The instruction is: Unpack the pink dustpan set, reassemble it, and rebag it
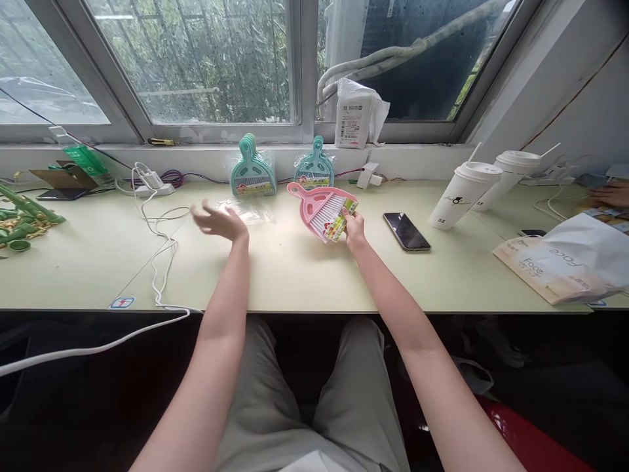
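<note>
A pink dustpan and brush set with a printed label is held by its labelled edge in my right hand, its handle pointing up and left. My left hand is raised above the table with fingers apart and nothing in it. Just beyond that hand lies a clear plastic bag. Against the wall lean a stack of green dustpan sets and, to its right, another green dustpan set, both in clear wrapping.
The table holds a phone, two lidded cups, a paper bag, white cables and a power strip. Green stalks lie far left. A tissue pack stands on the sill. Another person's hand shows at right.
</note>
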`<action>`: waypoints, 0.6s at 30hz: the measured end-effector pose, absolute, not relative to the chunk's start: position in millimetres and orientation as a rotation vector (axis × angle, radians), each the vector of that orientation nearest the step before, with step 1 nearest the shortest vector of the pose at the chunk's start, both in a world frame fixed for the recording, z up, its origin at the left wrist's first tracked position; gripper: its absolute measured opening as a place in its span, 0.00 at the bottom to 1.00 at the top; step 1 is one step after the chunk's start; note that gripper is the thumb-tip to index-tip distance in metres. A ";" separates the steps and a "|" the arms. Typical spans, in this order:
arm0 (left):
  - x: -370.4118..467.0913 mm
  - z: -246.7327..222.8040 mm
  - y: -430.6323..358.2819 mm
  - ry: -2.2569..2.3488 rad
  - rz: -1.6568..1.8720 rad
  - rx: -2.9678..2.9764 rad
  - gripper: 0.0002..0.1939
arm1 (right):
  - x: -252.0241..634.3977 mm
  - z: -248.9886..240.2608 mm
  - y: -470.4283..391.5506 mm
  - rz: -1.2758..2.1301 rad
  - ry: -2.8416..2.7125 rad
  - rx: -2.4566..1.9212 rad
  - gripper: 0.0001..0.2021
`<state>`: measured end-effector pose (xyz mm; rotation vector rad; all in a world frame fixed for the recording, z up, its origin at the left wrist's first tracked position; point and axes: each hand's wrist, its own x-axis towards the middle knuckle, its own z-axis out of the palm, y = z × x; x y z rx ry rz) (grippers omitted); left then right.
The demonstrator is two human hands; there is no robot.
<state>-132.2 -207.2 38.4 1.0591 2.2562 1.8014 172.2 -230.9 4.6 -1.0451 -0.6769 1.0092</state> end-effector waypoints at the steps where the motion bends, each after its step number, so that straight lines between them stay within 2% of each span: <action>1: -118.6 40.5 -209.0 2.058 1.802 1.243 0.23 | 169.0 3.8 -230.6 1.016 -0.678 -1.022 0.12; 3: -86.8 38.8 -212.2 1.630 1.636 1.468 0.19 | 162.4 1.4 -229.9 1.035 -0.680 -0.972 0.11; 5: -55.1 29.4 -215.6 1.280 1.347 1.503 0.20 | 157.2 -1.5 -229.0 1.042 -0.692 -0.957 0.10; 7: -31.6 16.9 -218.8 1.100 1.228 1.444 0.21 | 155.4 -4.3 -227.9 1.035 -0.699 -1.002 0.11; 9: -20.9 7.3 -219.2 1.073 1.228 1.334 0.20 | 157.8 -5.3 -226.7 1.052 -0.705 -1.110 0.11; 13: -30.7 4.2 -208.6 1.199 1.449 1.206 0.14 | 171.6 1.0 -226.1 1.099 -0.666 -1.337 0.14; 18: -45.5 8.4 -199.6 1.361 1.562 1.144 0.14 | 195.5 15.5 -230.3 1.147 -0.304 -1.158 0.18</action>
